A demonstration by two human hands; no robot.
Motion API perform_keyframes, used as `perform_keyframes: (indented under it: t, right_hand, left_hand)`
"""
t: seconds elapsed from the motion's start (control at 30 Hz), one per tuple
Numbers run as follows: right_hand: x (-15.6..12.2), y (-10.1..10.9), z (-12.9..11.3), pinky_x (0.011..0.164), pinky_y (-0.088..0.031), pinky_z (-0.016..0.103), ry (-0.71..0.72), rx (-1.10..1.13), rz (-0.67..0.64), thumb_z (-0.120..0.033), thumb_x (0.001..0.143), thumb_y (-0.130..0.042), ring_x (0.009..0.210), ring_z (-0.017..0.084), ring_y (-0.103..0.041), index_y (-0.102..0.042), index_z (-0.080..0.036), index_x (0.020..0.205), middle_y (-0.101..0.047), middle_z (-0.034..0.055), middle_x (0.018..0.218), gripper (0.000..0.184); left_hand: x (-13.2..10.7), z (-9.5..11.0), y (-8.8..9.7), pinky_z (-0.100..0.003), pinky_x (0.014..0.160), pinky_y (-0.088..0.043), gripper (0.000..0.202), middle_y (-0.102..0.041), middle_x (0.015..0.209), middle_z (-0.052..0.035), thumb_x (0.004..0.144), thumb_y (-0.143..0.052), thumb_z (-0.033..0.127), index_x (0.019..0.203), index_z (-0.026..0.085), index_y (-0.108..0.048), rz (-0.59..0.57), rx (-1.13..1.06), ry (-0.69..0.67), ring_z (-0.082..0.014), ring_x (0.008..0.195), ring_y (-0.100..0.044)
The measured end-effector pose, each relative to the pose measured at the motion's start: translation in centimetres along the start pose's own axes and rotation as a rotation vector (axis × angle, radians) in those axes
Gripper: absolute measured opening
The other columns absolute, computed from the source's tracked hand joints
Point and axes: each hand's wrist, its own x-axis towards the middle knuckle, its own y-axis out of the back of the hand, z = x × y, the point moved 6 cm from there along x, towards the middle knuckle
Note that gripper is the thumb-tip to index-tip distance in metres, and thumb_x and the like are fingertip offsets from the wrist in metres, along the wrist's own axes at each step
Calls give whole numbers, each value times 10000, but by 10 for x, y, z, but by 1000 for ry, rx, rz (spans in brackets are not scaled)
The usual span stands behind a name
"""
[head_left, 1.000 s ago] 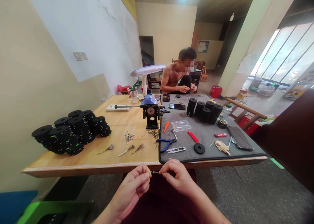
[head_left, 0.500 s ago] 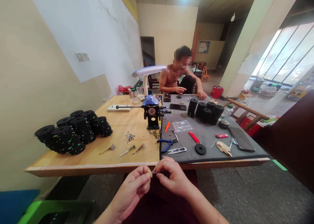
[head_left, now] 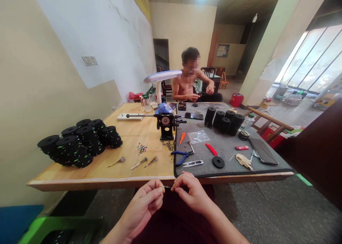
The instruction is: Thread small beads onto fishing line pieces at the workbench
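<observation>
Just in front of the table edge, my left hand (head_left: 150, 201) pinches one end of a tiny shiny, dark piece (head_left: 167, 187) between thumb and forefinger. My right hand (head_left: 190, 192) is closed in a pinch at the piece's other end, its thumb and forefinger touching it. The piece is too small for me to tell its kind. Closest beyond my hands lie blue-handled pliers (head_left: 181, 157), a pair of thread snips (head_left: 193, 164) and three thin sticks with flared tips, one of them orange-tipped (head_left: 152, 161).
Black foam spools (head_left: 87, 139) stand at left, others (head_left: 225, 121) on the grey mat (head_left: 197, 149). A black winding device (head_left: 166, 124) with a long rod stands mid-table under a lamp (head_left: 162, 76). Beads (head_left: 141, 149) lie nearby. Opposite sits a person (head_left: 191, 83).
My right hand has shifted slightly right, away from my left, so more of the tiny piece shows between them. The person opposite has leaned back and lifted a hand off the table.
</observation>
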Motion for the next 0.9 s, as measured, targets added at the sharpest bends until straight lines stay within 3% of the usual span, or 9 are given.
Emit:
perform_keyframes:
  t: [0.3, 0.67, 0.9]
  right_hand:
    - [3, 3, -12, 1012, -316, 373, 34, -1, -9, -126, 793, -622, 861, 163, -609, -654, -249, 909, -701, -11, 879, 173]
    - [11, -9, -17, 948, -362, 339, 89, 6, 15, -60, 745, -566, 784, 155, -581, -596, -215, 770, -663, -11, 773, 160]
    - [7, -6, -11, 1016, -305, 357, 45, 13, 0, -49, 770, -560, 811, 142, -598, -608, -224, 777, -686, -26, 801, 181]
  left_hand:
    - [0, -2, -3, -210, 468, -162, 227, -327, 530, 91, 747, -727, 269, 686, 144, -548, -8, 29, 16, -48, 476, -198]
    - [0, -5, 2, -209, 465, -160, 227, -333, 523, 89, 743, -727, 267, 684, 146, -545, -8, 6, 15, -48, 473, -204]
    - [2, -3, 4, -208, 464, -162, 214, -323, 519, 93, 746, -729, 255, 687, 145, -556, -12, -25, 5, -46, 468, -187]
